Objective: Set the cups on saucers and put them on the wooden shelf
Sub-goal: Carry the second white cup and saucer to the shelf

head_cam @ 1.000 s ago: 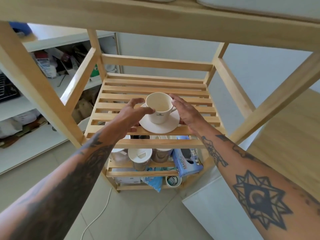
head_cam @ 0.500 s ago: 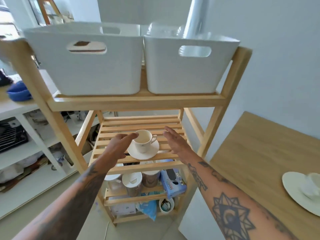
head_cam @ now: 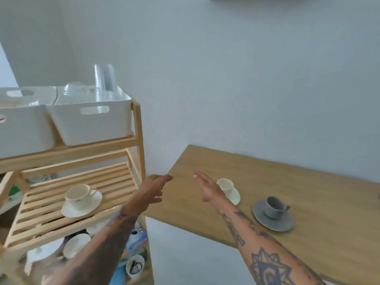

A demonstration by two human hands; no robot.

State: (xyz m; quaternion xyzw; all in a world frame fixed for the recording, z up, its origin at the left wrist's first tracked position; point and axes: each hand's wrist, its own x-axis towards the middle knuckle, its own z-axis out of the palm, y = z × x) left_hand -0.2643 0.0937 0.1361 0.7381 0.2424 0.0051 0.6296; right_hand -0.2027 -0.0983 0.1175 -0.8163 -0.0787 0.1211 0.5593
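Note:
A cream cup [head_cam: 77, 196] stands on its cream saucer [head_cam: 82, 208] on the slatted middle tier of the wooden shelf [head_cam: 41, 214] at the left. On the wooden table [head_cam: 308, 192] at the right, a second cream cup [head_cam: 226, 184] sits on a cream saucer [head_cam: 235, 197], partly hidden behind my right hand [head_cam: 206, 187]. A grey cup [head_cam: 274, 206] on a grey saucer [head_cam: 271, 220] stands further right. My left hand [head_cam: 153, 190] hovers over the table's left corner, fingers apart and empty. My right hand is also empty and spread.
Two white plastic bins [head_cam: 90, 120] holding clear cups fill the shelf's top tier. Lower tiers hold lidded jars [head_cam: 76, 244], a blue box and a small bowl [head_cam: 134, 267]. A grey wall rises behind the table; pale floor lies between shelf and table.
Both hands have let go of the cream cup and saucer on the shelf and moved right over the table. The view swung right, showing the other two cups.

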